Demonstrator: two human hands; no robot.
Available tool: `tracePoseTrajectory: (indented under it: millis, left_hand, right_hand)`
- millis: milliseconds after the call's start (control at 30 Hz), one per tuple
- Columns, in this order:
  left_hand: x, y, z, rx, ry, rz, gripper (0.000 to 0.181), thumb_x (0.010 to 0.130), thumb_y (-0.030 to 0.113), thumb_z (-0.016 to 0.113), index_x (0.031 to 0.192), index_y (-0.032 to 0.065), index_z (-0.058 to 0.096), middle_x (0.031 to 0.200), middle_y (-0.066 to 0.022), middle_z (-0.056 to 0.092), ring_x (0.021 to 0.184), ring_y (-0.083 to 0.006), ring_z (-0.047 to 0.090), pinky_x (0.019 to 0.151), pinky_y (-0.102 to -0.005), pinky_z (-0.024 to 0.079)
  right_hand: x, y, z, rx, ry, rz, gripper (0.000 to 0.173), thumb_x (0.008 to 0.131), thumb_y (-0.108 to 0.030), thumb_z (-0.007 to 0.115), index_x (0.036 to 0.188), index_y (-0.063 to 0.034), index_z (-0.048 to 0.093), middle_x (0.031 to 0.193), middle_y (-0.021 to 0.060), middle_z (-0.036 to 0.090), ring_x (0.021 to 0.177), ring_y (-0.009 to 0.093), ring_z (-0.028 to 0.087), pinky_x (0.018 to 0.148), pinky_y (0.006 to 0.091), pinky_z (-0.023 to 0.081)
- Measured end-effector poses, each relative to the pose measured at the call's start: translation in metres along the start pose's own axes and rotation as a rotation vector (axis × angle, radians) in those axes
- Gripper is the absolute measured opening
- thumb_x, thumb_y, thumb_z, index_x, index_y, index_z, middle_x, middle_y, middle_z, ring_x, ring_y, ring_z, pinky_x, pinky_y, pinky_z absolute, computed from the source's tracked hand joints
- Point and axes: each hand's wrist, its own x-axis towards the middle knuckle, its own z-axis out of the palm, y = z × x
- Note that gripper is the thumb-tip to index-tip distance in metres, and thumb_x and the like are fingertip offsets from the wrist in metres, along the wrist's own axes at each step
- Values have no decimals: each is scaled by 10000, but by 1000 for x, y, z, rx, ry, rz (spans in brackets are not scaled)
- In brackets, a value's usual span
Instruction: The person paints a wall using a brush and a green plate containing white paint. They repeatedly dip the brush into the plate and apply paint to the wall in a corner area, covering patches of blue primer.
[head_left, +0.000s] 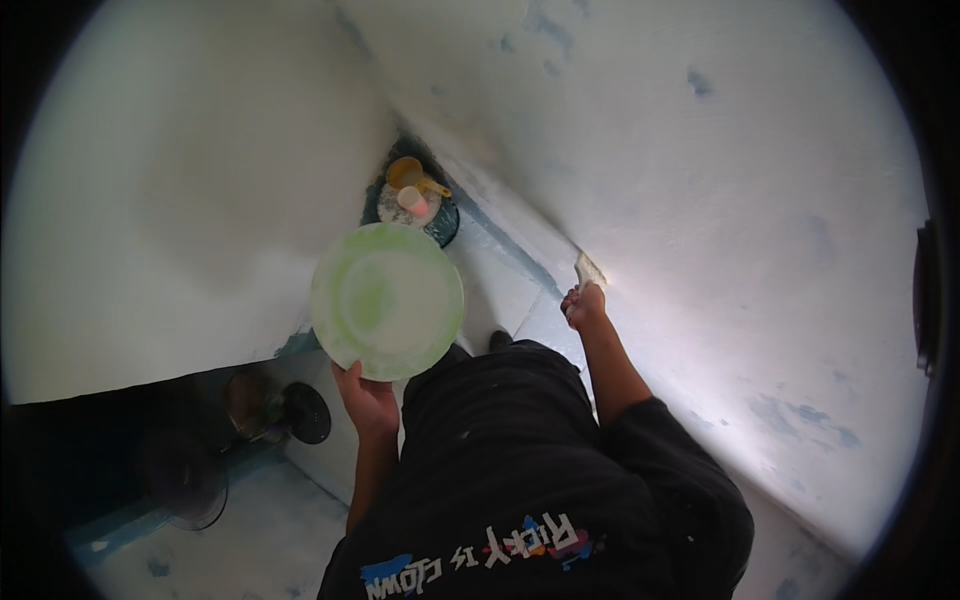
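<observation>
A round green plastic plate (388, 301) with whitish paste smeared over it is held at its near rim by my left hand (369, 401). At the wall on the right, my right hand (586, 306) grips a pale, flat tool (589, 268), perhaps a scraper or brush coated in white; its far edge meets the wall's lower part. Beyond the plate, in the corner, stands a dark bucket (448, 225) whose top bears whitish material, a yellow handled dipper (405, 173) and a pinkish-white cup (412, 201).
White walls with bluish patches rise on the left (187, 187) and right (712, 187). A dark opening lies at lower left, with a round dark object (306, 413) and a larger one (184, 480) beside it. A dark round object (927, 298) sits at the far right.
</observation>
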Motion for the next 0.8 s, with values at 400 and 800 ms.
tracePoseTrajectory:
  millis: [400,800]
  left_hand:
    - [1,-7,-28,57,-43,-68,580,965,137,492,1531,111,366,1505,-106,483,1370,-279,532,1097,-467,497]
    - [16,-21,-51,17,-54,-75,542,957,119,492,1490,108,390,1477,-111,503,1347,-278,553,1085,-463,501]
  right_hand:
    - [-328,-45,84,-222,-319,-1154,483,1109,-512,407,877,-97,492,582,16,433,411,104,349,372,273,276]
    - [19,-16,11,-102,-54,-89,358,1096,-444,397,945,-125,455,605,-29,361,458,93,361,416,264,306]
